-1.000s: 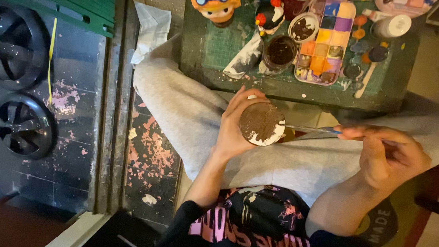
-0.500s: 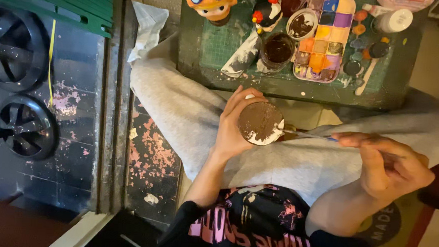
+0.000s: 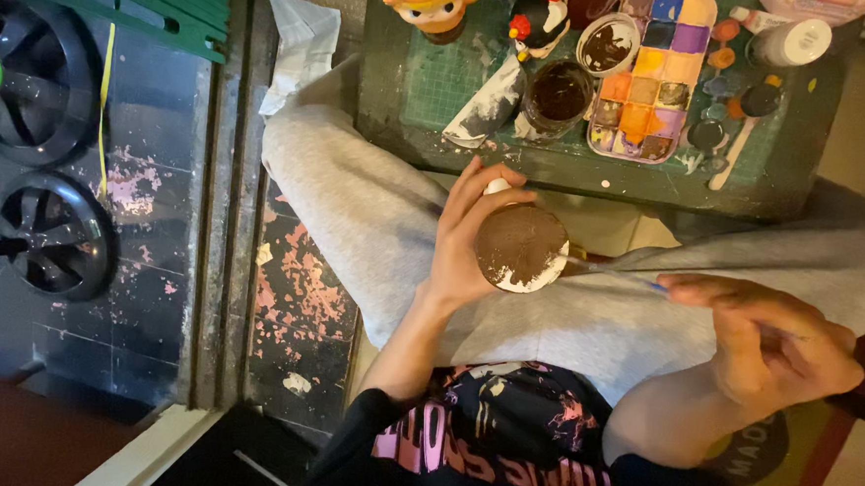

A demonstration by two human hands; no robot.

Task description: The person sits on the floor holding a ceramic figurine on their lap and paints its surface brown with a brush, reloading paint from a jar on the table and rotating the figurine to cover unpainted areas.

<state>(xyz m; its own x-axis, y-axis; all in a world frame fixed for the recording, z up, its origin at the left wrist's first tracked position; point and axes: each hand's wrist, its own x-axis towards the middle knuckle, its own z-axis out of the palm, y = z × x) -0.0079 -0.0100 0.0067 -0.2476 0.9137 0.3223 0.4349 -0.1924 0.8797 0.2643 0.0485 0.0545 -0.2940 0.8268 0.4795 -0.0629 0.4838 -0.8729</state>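
My left hand [image 3: 462, 237] grips a small round object [image 3: 521, 246] whose flat face is painted brown with white patches along its lower edge. My right hand [image 3: 758, 334] holds a thin paintbrush [image 3: 613, 272] by its handle. The brush tip touches the right edge of the round object. Both hands hover over my lap in grey trousers [image 3: 374, 220].
A dark green low table [image 3: 430, 95] in front holds a paint palette [image 3: 653, 82] with coloured wells, a jar of brown water [image 3: 559, 97], a small bowl [image 3: 608, 45], painted figurines [image 3: 425, 1], a white bottle [image 3: 798, 40]. Black wheels [image 3: 53, 233] lie on the worn floor at left.
The hands and brush stay in nearly the same pose; the round object has shifted slightly down and the brush keeps working at its right edge.
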